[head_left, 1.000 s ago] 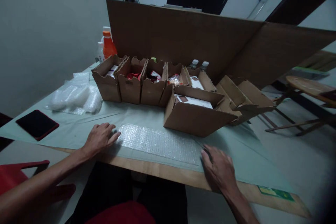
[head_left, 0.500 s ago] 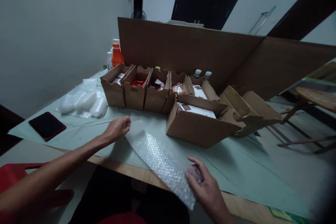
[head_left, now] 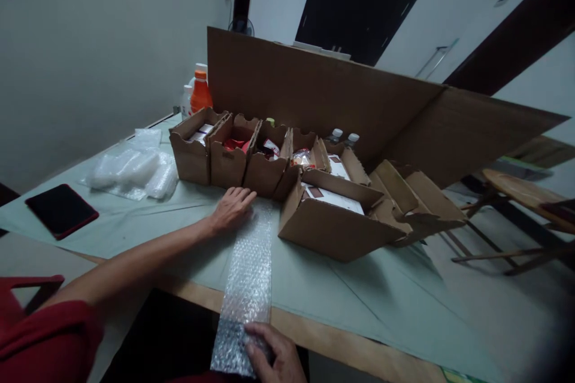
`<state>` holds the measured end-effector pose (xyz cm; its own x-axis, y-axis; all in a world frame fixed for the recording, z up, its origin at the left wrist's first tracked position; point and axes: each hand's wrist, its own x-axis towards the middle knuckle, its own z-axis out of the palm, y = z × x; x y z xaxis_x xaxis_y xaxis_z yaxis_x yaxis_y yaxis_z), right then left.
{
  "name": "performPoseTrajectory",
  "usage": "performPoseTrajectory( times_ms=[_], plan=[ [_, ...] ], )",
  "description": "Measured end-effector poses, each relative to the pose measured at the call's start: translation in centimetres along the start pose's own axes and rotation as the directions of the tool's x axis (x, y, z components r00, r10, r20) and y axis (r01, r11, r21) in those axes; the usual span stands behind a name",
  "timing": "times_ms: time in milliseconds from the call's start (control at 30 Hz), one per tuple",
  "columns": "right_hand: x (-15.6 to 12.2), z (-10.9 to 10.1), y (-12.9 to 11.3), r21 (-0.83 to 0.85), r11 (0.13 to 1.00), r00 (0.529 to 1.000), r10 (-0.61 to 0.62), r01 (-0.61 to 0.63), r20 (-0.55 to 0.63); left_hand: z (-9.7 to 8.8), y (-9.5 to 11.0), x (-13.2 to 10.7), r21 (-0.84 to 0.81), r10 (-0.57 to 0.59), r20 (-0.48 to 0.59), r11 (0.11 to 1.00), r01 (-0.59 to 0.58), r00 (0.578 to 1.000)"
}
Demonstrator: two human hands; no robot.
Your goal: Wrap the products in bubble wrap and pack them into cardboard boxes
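A long strip of clear bubble wrap (head_left: pixel 251 275) runs across the table, and its near end hangs past the front edge toward my lap. My left hand (head_left: pixel 232 208) rests at the strip's far end, just in front of the cardboard bins, fingers together and bent down on its edge. My right hand (head_left: pixel 278 354) is closed at the near end, with thumb and forefinger on the plastic. Whatever else sits in that palm is mostly hidden by the fingers.
Cardboard bins (head_left: pixel 191 158) holding packets and boxes line the back, and another bin (head_left: pixel 336 224) stands forward on the right. Plastic wrap (head_left: pixel 135 170) and a dark phone (head_left: pixel 61 210) lie left. An orange bottle (head_left: pixel 200 93) stands behind. A tall cardboard panel (head_left: pixel 287 84) closes the rear.
The bubble wrap has swung from a slant to nearly straight away from me. My left hand moved forward and right onto the table; my right hand moved left and nearer my body.
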<state>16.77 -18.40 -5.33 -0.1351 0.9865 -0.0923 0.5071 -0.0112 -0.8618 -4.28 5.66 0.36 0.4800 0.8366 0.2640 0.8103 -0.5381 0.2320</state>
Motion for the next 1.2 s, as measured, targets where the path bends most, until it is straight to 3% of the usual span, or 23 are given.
performPoseTrajectory(
  times_ms=[67, 133, 233, 300, 400, 467, 500, 567, 633, 700, 767, 833, 900, 1000, 1100, 1200],
  plan=[
    [0.2, -0.6, -0.1, 0.105, 0.991, 0.996, 0.077, -0.082, 0.054, -1.1, 0.4, -4.8, -0.046, 0.068, 0.016, 0.997, -0.067, 0.998],
    [0.4, -1.3, -0.5, 0.302, 0.932, 0.974, 0.157, -0.201, 0.164, -2.4, 1.5, -10.3, -0.189, 0.243, 0.056, 0.955, -0.229, 0.968],
    [1.1, -1.7, -1.6, 0.599, 0.714, 0.929, 0.218, -0.362, 0.3, -3.6, 4.3, -17.3, -0.32, 0.353, 0.109, 0.897, -0.303, 0.929],
    [1.6, -1.6, -2.6, 0.702, 0.61, 0.93, 0.237, -0.367, 0.281, -2.9, 6.2, -19.5, -0.376, 0.327, 0.076, 0.884, -0.277, 0.942],
    [2.6, -1.4, -3.8, 0.774, 0.533, 0.938, 0.25, -0.342, 0.242, 0.0, 8.1, -18.9, -0.491, 0.019, -0.025, 0.871, -0.029, 1.0],
    [2.9, -1.4, -3.9, 0.799, 0.499, 0.938, 0.257, -0.335, 0.233, 2.0, 8.2, -17.3, -0.523, -0.231, -0.041, 0.834, 0.177, 0.972],
    [2.9, -1.6, -3.8, 0.796, 0.516, 0.942, 0.269, -0.317, 0.201, 2.7, 8.1, -16.5, -0.517, -0.314, -0.034, 0.818, 0.252, 0.949],
    [2.7, -2.1, -3.3, 0.718, 0.653, 0.959, 0.275, -0.24, 0.07, 3.5, 7.6, -15.3, -0.482, -0.394, -0.009, 0.807, 0.342, 0.919],
    [2.4, -2.6, -2.7, 0.487, 0.868, 0.977, 0.175, -0.095, -0.121, 3.6, 7.3, -14.9, -0.449, -0.399, 0.01, 0.818, 0.36, 0.917],
    [2.3, -2.9, -2.2, 0.109, 0.985, 0.964, -0.106, 0.136, -0.244, 3.5, 7.1, -14.8, -0.427, -0.38, 0.02, 0.833, 0.351, 0.925],
    [2.7, -2.8, -2.0, -0.268, 0.899, 0.896, -0.401, 0.345, -0.191, 3.5, 7.1, -14.8, -0.41, -0.36, 0.013, 0.849, 0.333, 0.933],
    [3.5, -2.3, -2.0, -0.495, 0.738, 0.837, -0.546, 0.459, -0.038, 3.6, 7.2, -14.8, -0.372, -0.351, -0.011, 0.871, 0.322, 0.936],
    [4.4, -1.8, -2.0, -0.587, 0.638, 0.811, -0.583, 0.498, 0.055, 3.4, 7.4, -15.0, -0.32, -0.343, -0.066, 0.897, 0.305, 0.937],
    [5.5, -1.4, -1.9, -0.595, 0.596, 0.769, -0.636, 0.539, 0.059, 2.6, 7.7, -15.8, -0.291, -0.262, -0.175, 0.935, 0.204, 0.949],
    [6.1, -1.4, -2.3, -0.522, 0.649, 0.773, -0.634, 0.554, 0.033, 1.7, 8.0, -16.7, -0.304, -0.108, -0.192, 0.952, 0.045, 0.975],
    [6.8, -1.6, -2.8, -0.448, 0.73, 0.821, -0.57, 0.516, 0.017, 1.6, 7.8, -16.6, -0.339, -0.095, -0.146, 0.94, 0.041, 0.985]
  ],
)
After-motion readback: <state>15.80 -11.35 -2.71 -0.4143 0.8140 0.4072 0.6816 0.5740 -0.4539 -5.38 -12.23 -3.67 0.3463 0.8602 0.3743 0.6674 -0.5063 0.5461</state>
